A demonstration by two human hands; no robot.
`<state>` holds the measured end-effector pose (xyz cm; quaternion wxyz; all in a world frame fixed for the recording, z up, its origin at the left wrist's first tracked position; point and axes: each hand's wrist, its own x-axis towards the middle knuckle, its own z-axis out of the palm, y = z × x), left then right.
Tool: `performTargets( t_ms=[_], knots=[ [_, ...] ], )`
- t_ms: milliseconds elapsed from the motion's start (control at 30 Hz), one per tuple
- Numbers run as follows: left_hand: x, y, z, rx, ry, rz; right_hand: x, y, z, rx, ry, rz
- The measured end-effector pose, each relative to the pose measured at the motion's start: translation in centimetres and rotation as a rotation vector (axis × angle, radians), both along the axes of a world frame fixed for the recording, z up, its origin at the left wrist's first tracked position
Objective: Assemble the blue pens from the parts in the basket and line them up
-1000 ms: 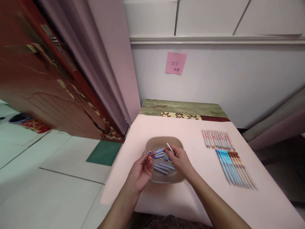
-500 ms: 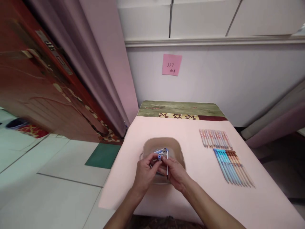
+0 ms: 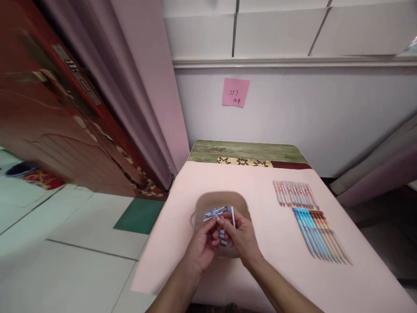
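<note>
Over the bin [image 3: 221, 198], our left hand [image 3: 203, 248] pinches a blue piece [image 3: 216, 216]; our right hand [image 3: 243, 238], fingertips beside it, grips a white stick [image 3: 233, 215].

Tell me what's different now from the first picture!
The left hand moved right to meet the right hand above the bowl, around a blue piece. The right hand still holds a white stick, now more upright. The bowl, far pens and near pens stayed put.
</note>
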<state>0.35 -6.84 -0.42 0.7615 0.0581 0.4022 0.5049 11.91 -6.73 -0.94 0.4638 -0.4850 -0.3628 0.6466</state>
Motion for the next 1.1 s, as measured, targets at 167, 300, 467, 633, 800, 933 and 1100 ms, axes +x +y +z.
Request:
performTargets(
  t_ms=[167, 300, 467, 633, 800, 933, 1100],
  knots=[
    [-1.4, 0.6, 1.7, -0.17, -0.211, 0.155, 2.5, 1.8, 1.2, 0.161, -0.16, -0.09],
    [-3.3, 1.3, 2.9, -0.166, -0.215, 0.258, 4.2, 3.7, 0.5, 0.275, -0.407, 0.012],
    [-3.9, 1.1, 2.7, -0.169, -0.182, 0.244, 2.3, 3.2, -1.0, 0.357, -0.994, 0.371],
    [-4.1, 0.9, 2.5, -0.154, -0.156, 0.248, 1.5, 3.9, -1.1, 0.349, -1.36, 0.423],
    [-3.8, 1.0, 2.5, -0.14, -0.125, 0.211, 1.3, 6.4, -2.5, 0.322, -1.483, 0.479],
    [-3.7, 0.9, 2.1, -0.132, -0.108, 0.194, 0.3, 6.8, -3.4, 0.329, -1.52, 0.533],
    [-3.8, 0.8, 2.0, -0.158, -0.107, 0.22, 0.5, 6.0, -1.9, 0.343, -1.517, 0.505]
  ],
)
